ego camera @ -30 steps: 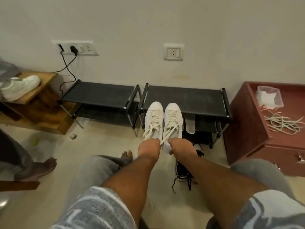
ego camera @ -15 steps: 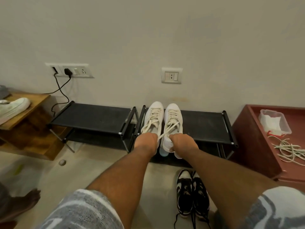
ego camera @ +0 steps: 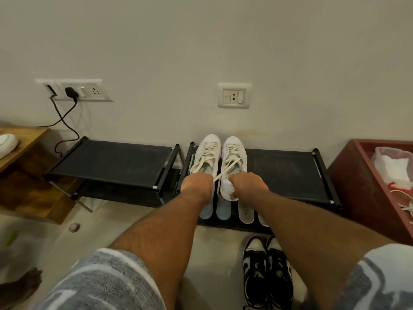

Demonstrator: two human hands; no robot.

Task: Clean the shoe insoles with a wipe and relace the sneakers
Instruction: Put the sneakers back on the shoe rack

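Now grips the heel of the left sneaker (ego camera: 206,153) with the left hand (ego camera: 196,184) and the heel of the right sneaker (ego camera: 234,153) with the right hand (ego camera: 249,184), fingers curled tight round each. Holds the white pair side by side over the black rack (ego camera: 286,166), toes toward the wall, laces loose. Just below, on its lower shelf: pale insoles (ego camera: 245,212) in a row.

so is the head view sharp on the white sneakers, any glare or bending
Head view: the white sneakers are sharp with no glare, under dim, even light; wide-angle bending tilts the socket plate with the plug and bows the black rack; the sleeves at the bottom corners look soft.
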